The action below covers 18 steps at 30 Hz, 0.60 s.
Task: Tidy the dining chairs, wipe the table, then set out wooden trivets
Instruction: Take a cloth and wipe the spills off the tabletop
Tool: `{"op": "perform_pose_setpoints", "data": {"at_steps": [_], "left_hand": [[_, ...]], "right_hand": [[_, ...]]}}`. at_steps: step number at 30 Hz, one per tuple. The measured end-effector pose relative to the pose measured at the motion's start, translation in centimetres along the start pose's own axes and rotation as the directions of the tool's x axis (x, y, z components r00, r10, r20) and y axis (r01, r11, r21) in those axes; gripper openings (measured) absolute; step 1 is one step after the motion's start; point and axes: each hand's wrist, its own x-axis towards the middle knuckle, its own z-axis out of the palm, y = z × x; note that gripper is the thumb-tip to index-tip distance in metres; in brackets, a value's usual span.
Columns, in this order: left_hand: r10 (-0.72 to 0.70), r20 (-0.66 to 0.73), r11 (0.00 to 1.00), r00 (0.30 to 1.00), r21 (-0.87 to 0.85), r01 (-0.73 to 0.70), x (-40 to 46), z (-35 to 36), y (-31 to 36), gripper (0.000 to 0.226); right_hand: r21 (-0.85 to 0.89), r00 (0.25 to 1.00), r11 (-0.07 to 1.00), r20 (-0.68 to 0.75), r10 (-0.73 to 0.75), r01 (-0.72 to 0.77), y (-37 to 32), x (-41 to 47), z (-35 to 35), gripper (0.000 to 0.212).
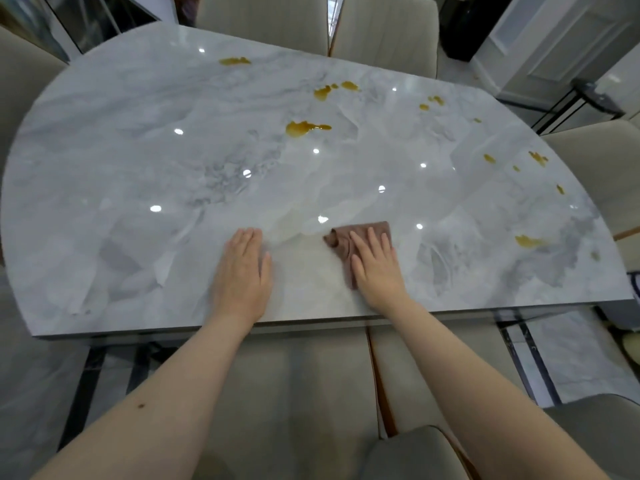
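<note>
- One table fills the view, a glossy grey marble top with rounded ends, its straight near edge just in front of me.
- I count seven chairs, all pale beige: one at the far left end, two along the far side and, two on the right, and two pushed in under the near edge below my arms and.
- My left hand lies flat on the table near the front edge, fingers straight and close together, holding nothing.
- One cloth, brown and folded, lies on the table just right of my left hand, a bare strip of marble between them.
- My right hand presses flat on the cloth, fingers straight and slightly spread; the cloth sticks out beyond my fingertips and to the left of my thumb.
- Amber spills dot the far and right parts of the table, well apart from the cloth. I count roughly eight patches: one at the far edge, a large one near the middle, a cluster beyond it, small drops further right, several toward the right end, and one near the front right.
- Small white light reflections are scattered over the marble.
- I can read no brand, label or writing on anything.
- No trivets are in sight.
</note>
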Motion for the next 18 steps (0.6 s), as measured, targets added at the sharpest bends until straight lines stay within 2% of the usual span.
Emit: {"op": "perform_pose_setpoints", "data": {"at_steps": [3, 5, 7, 10, 13, 15, 18], "left_hand": [[-0.037, -0.04, 0.989, 0.999, 0.142, 0.042, 0.1, -0.6, -1.5, 0.049], [-0.053, -0.036, 0.984, 0.998, 0.167, 0.058, 0.0, -0.3, -2.1, 0.049], [-0.044, -0.055, 0.984, 0.997, 0.17, 0.053, 0.1, 0.0, -2.2, 0.048], [-0.033, -0.044, 0.984, 0.999, 0.174, 0.04, 0.0, -0.2, -2.1, 0.048], [-0.037, -0.032, 0.982, 0.999, 0.186, 0.043, -0.1, -0.2, -2.2, 0.047], [-0.04, -0.028, 0.978, 0.999, 0.204, 0.045, -0.1, -0.3, -2.1, 0.049], [-0.044, -0.02, 0.975, 0.999, 0.218, 0.047, -0.2, -0.3, -1.8, 0.051]], "right_hand": [[-0.003, 0.995, 0.996, -0.031, 0.094, -0.095, -2.8, 3.7, 0.3, 0.05], [-0.012, 0.997, 0.998, -0.046, 0.068, -0.068, -5.8, 6.1, 1.0, 0.05], [-0.014, 0.999, 1.0, -0.041, -0.008, 0.008, -8.8, 6.7, 2.1, 0.05], [0.013, 0.974, 0.974, -0.016, -0.225, 0.225, -11.9, 3.1, 3.5, 0.053], [0.039, 0.932, 0.933, 0.032, -0.36, 0.359, -9.3, -1.1, 2.9, 0.059], [0.028, 0.953, 0.953, 0.018, -0.302, 0.301, -5.6, -1.4, 1.9, 0.061], [-0.004, 0.997, 0.997, -0.019, -0.075, 0.075, -2.8, 1.7, 0.8, 0.058]]}}
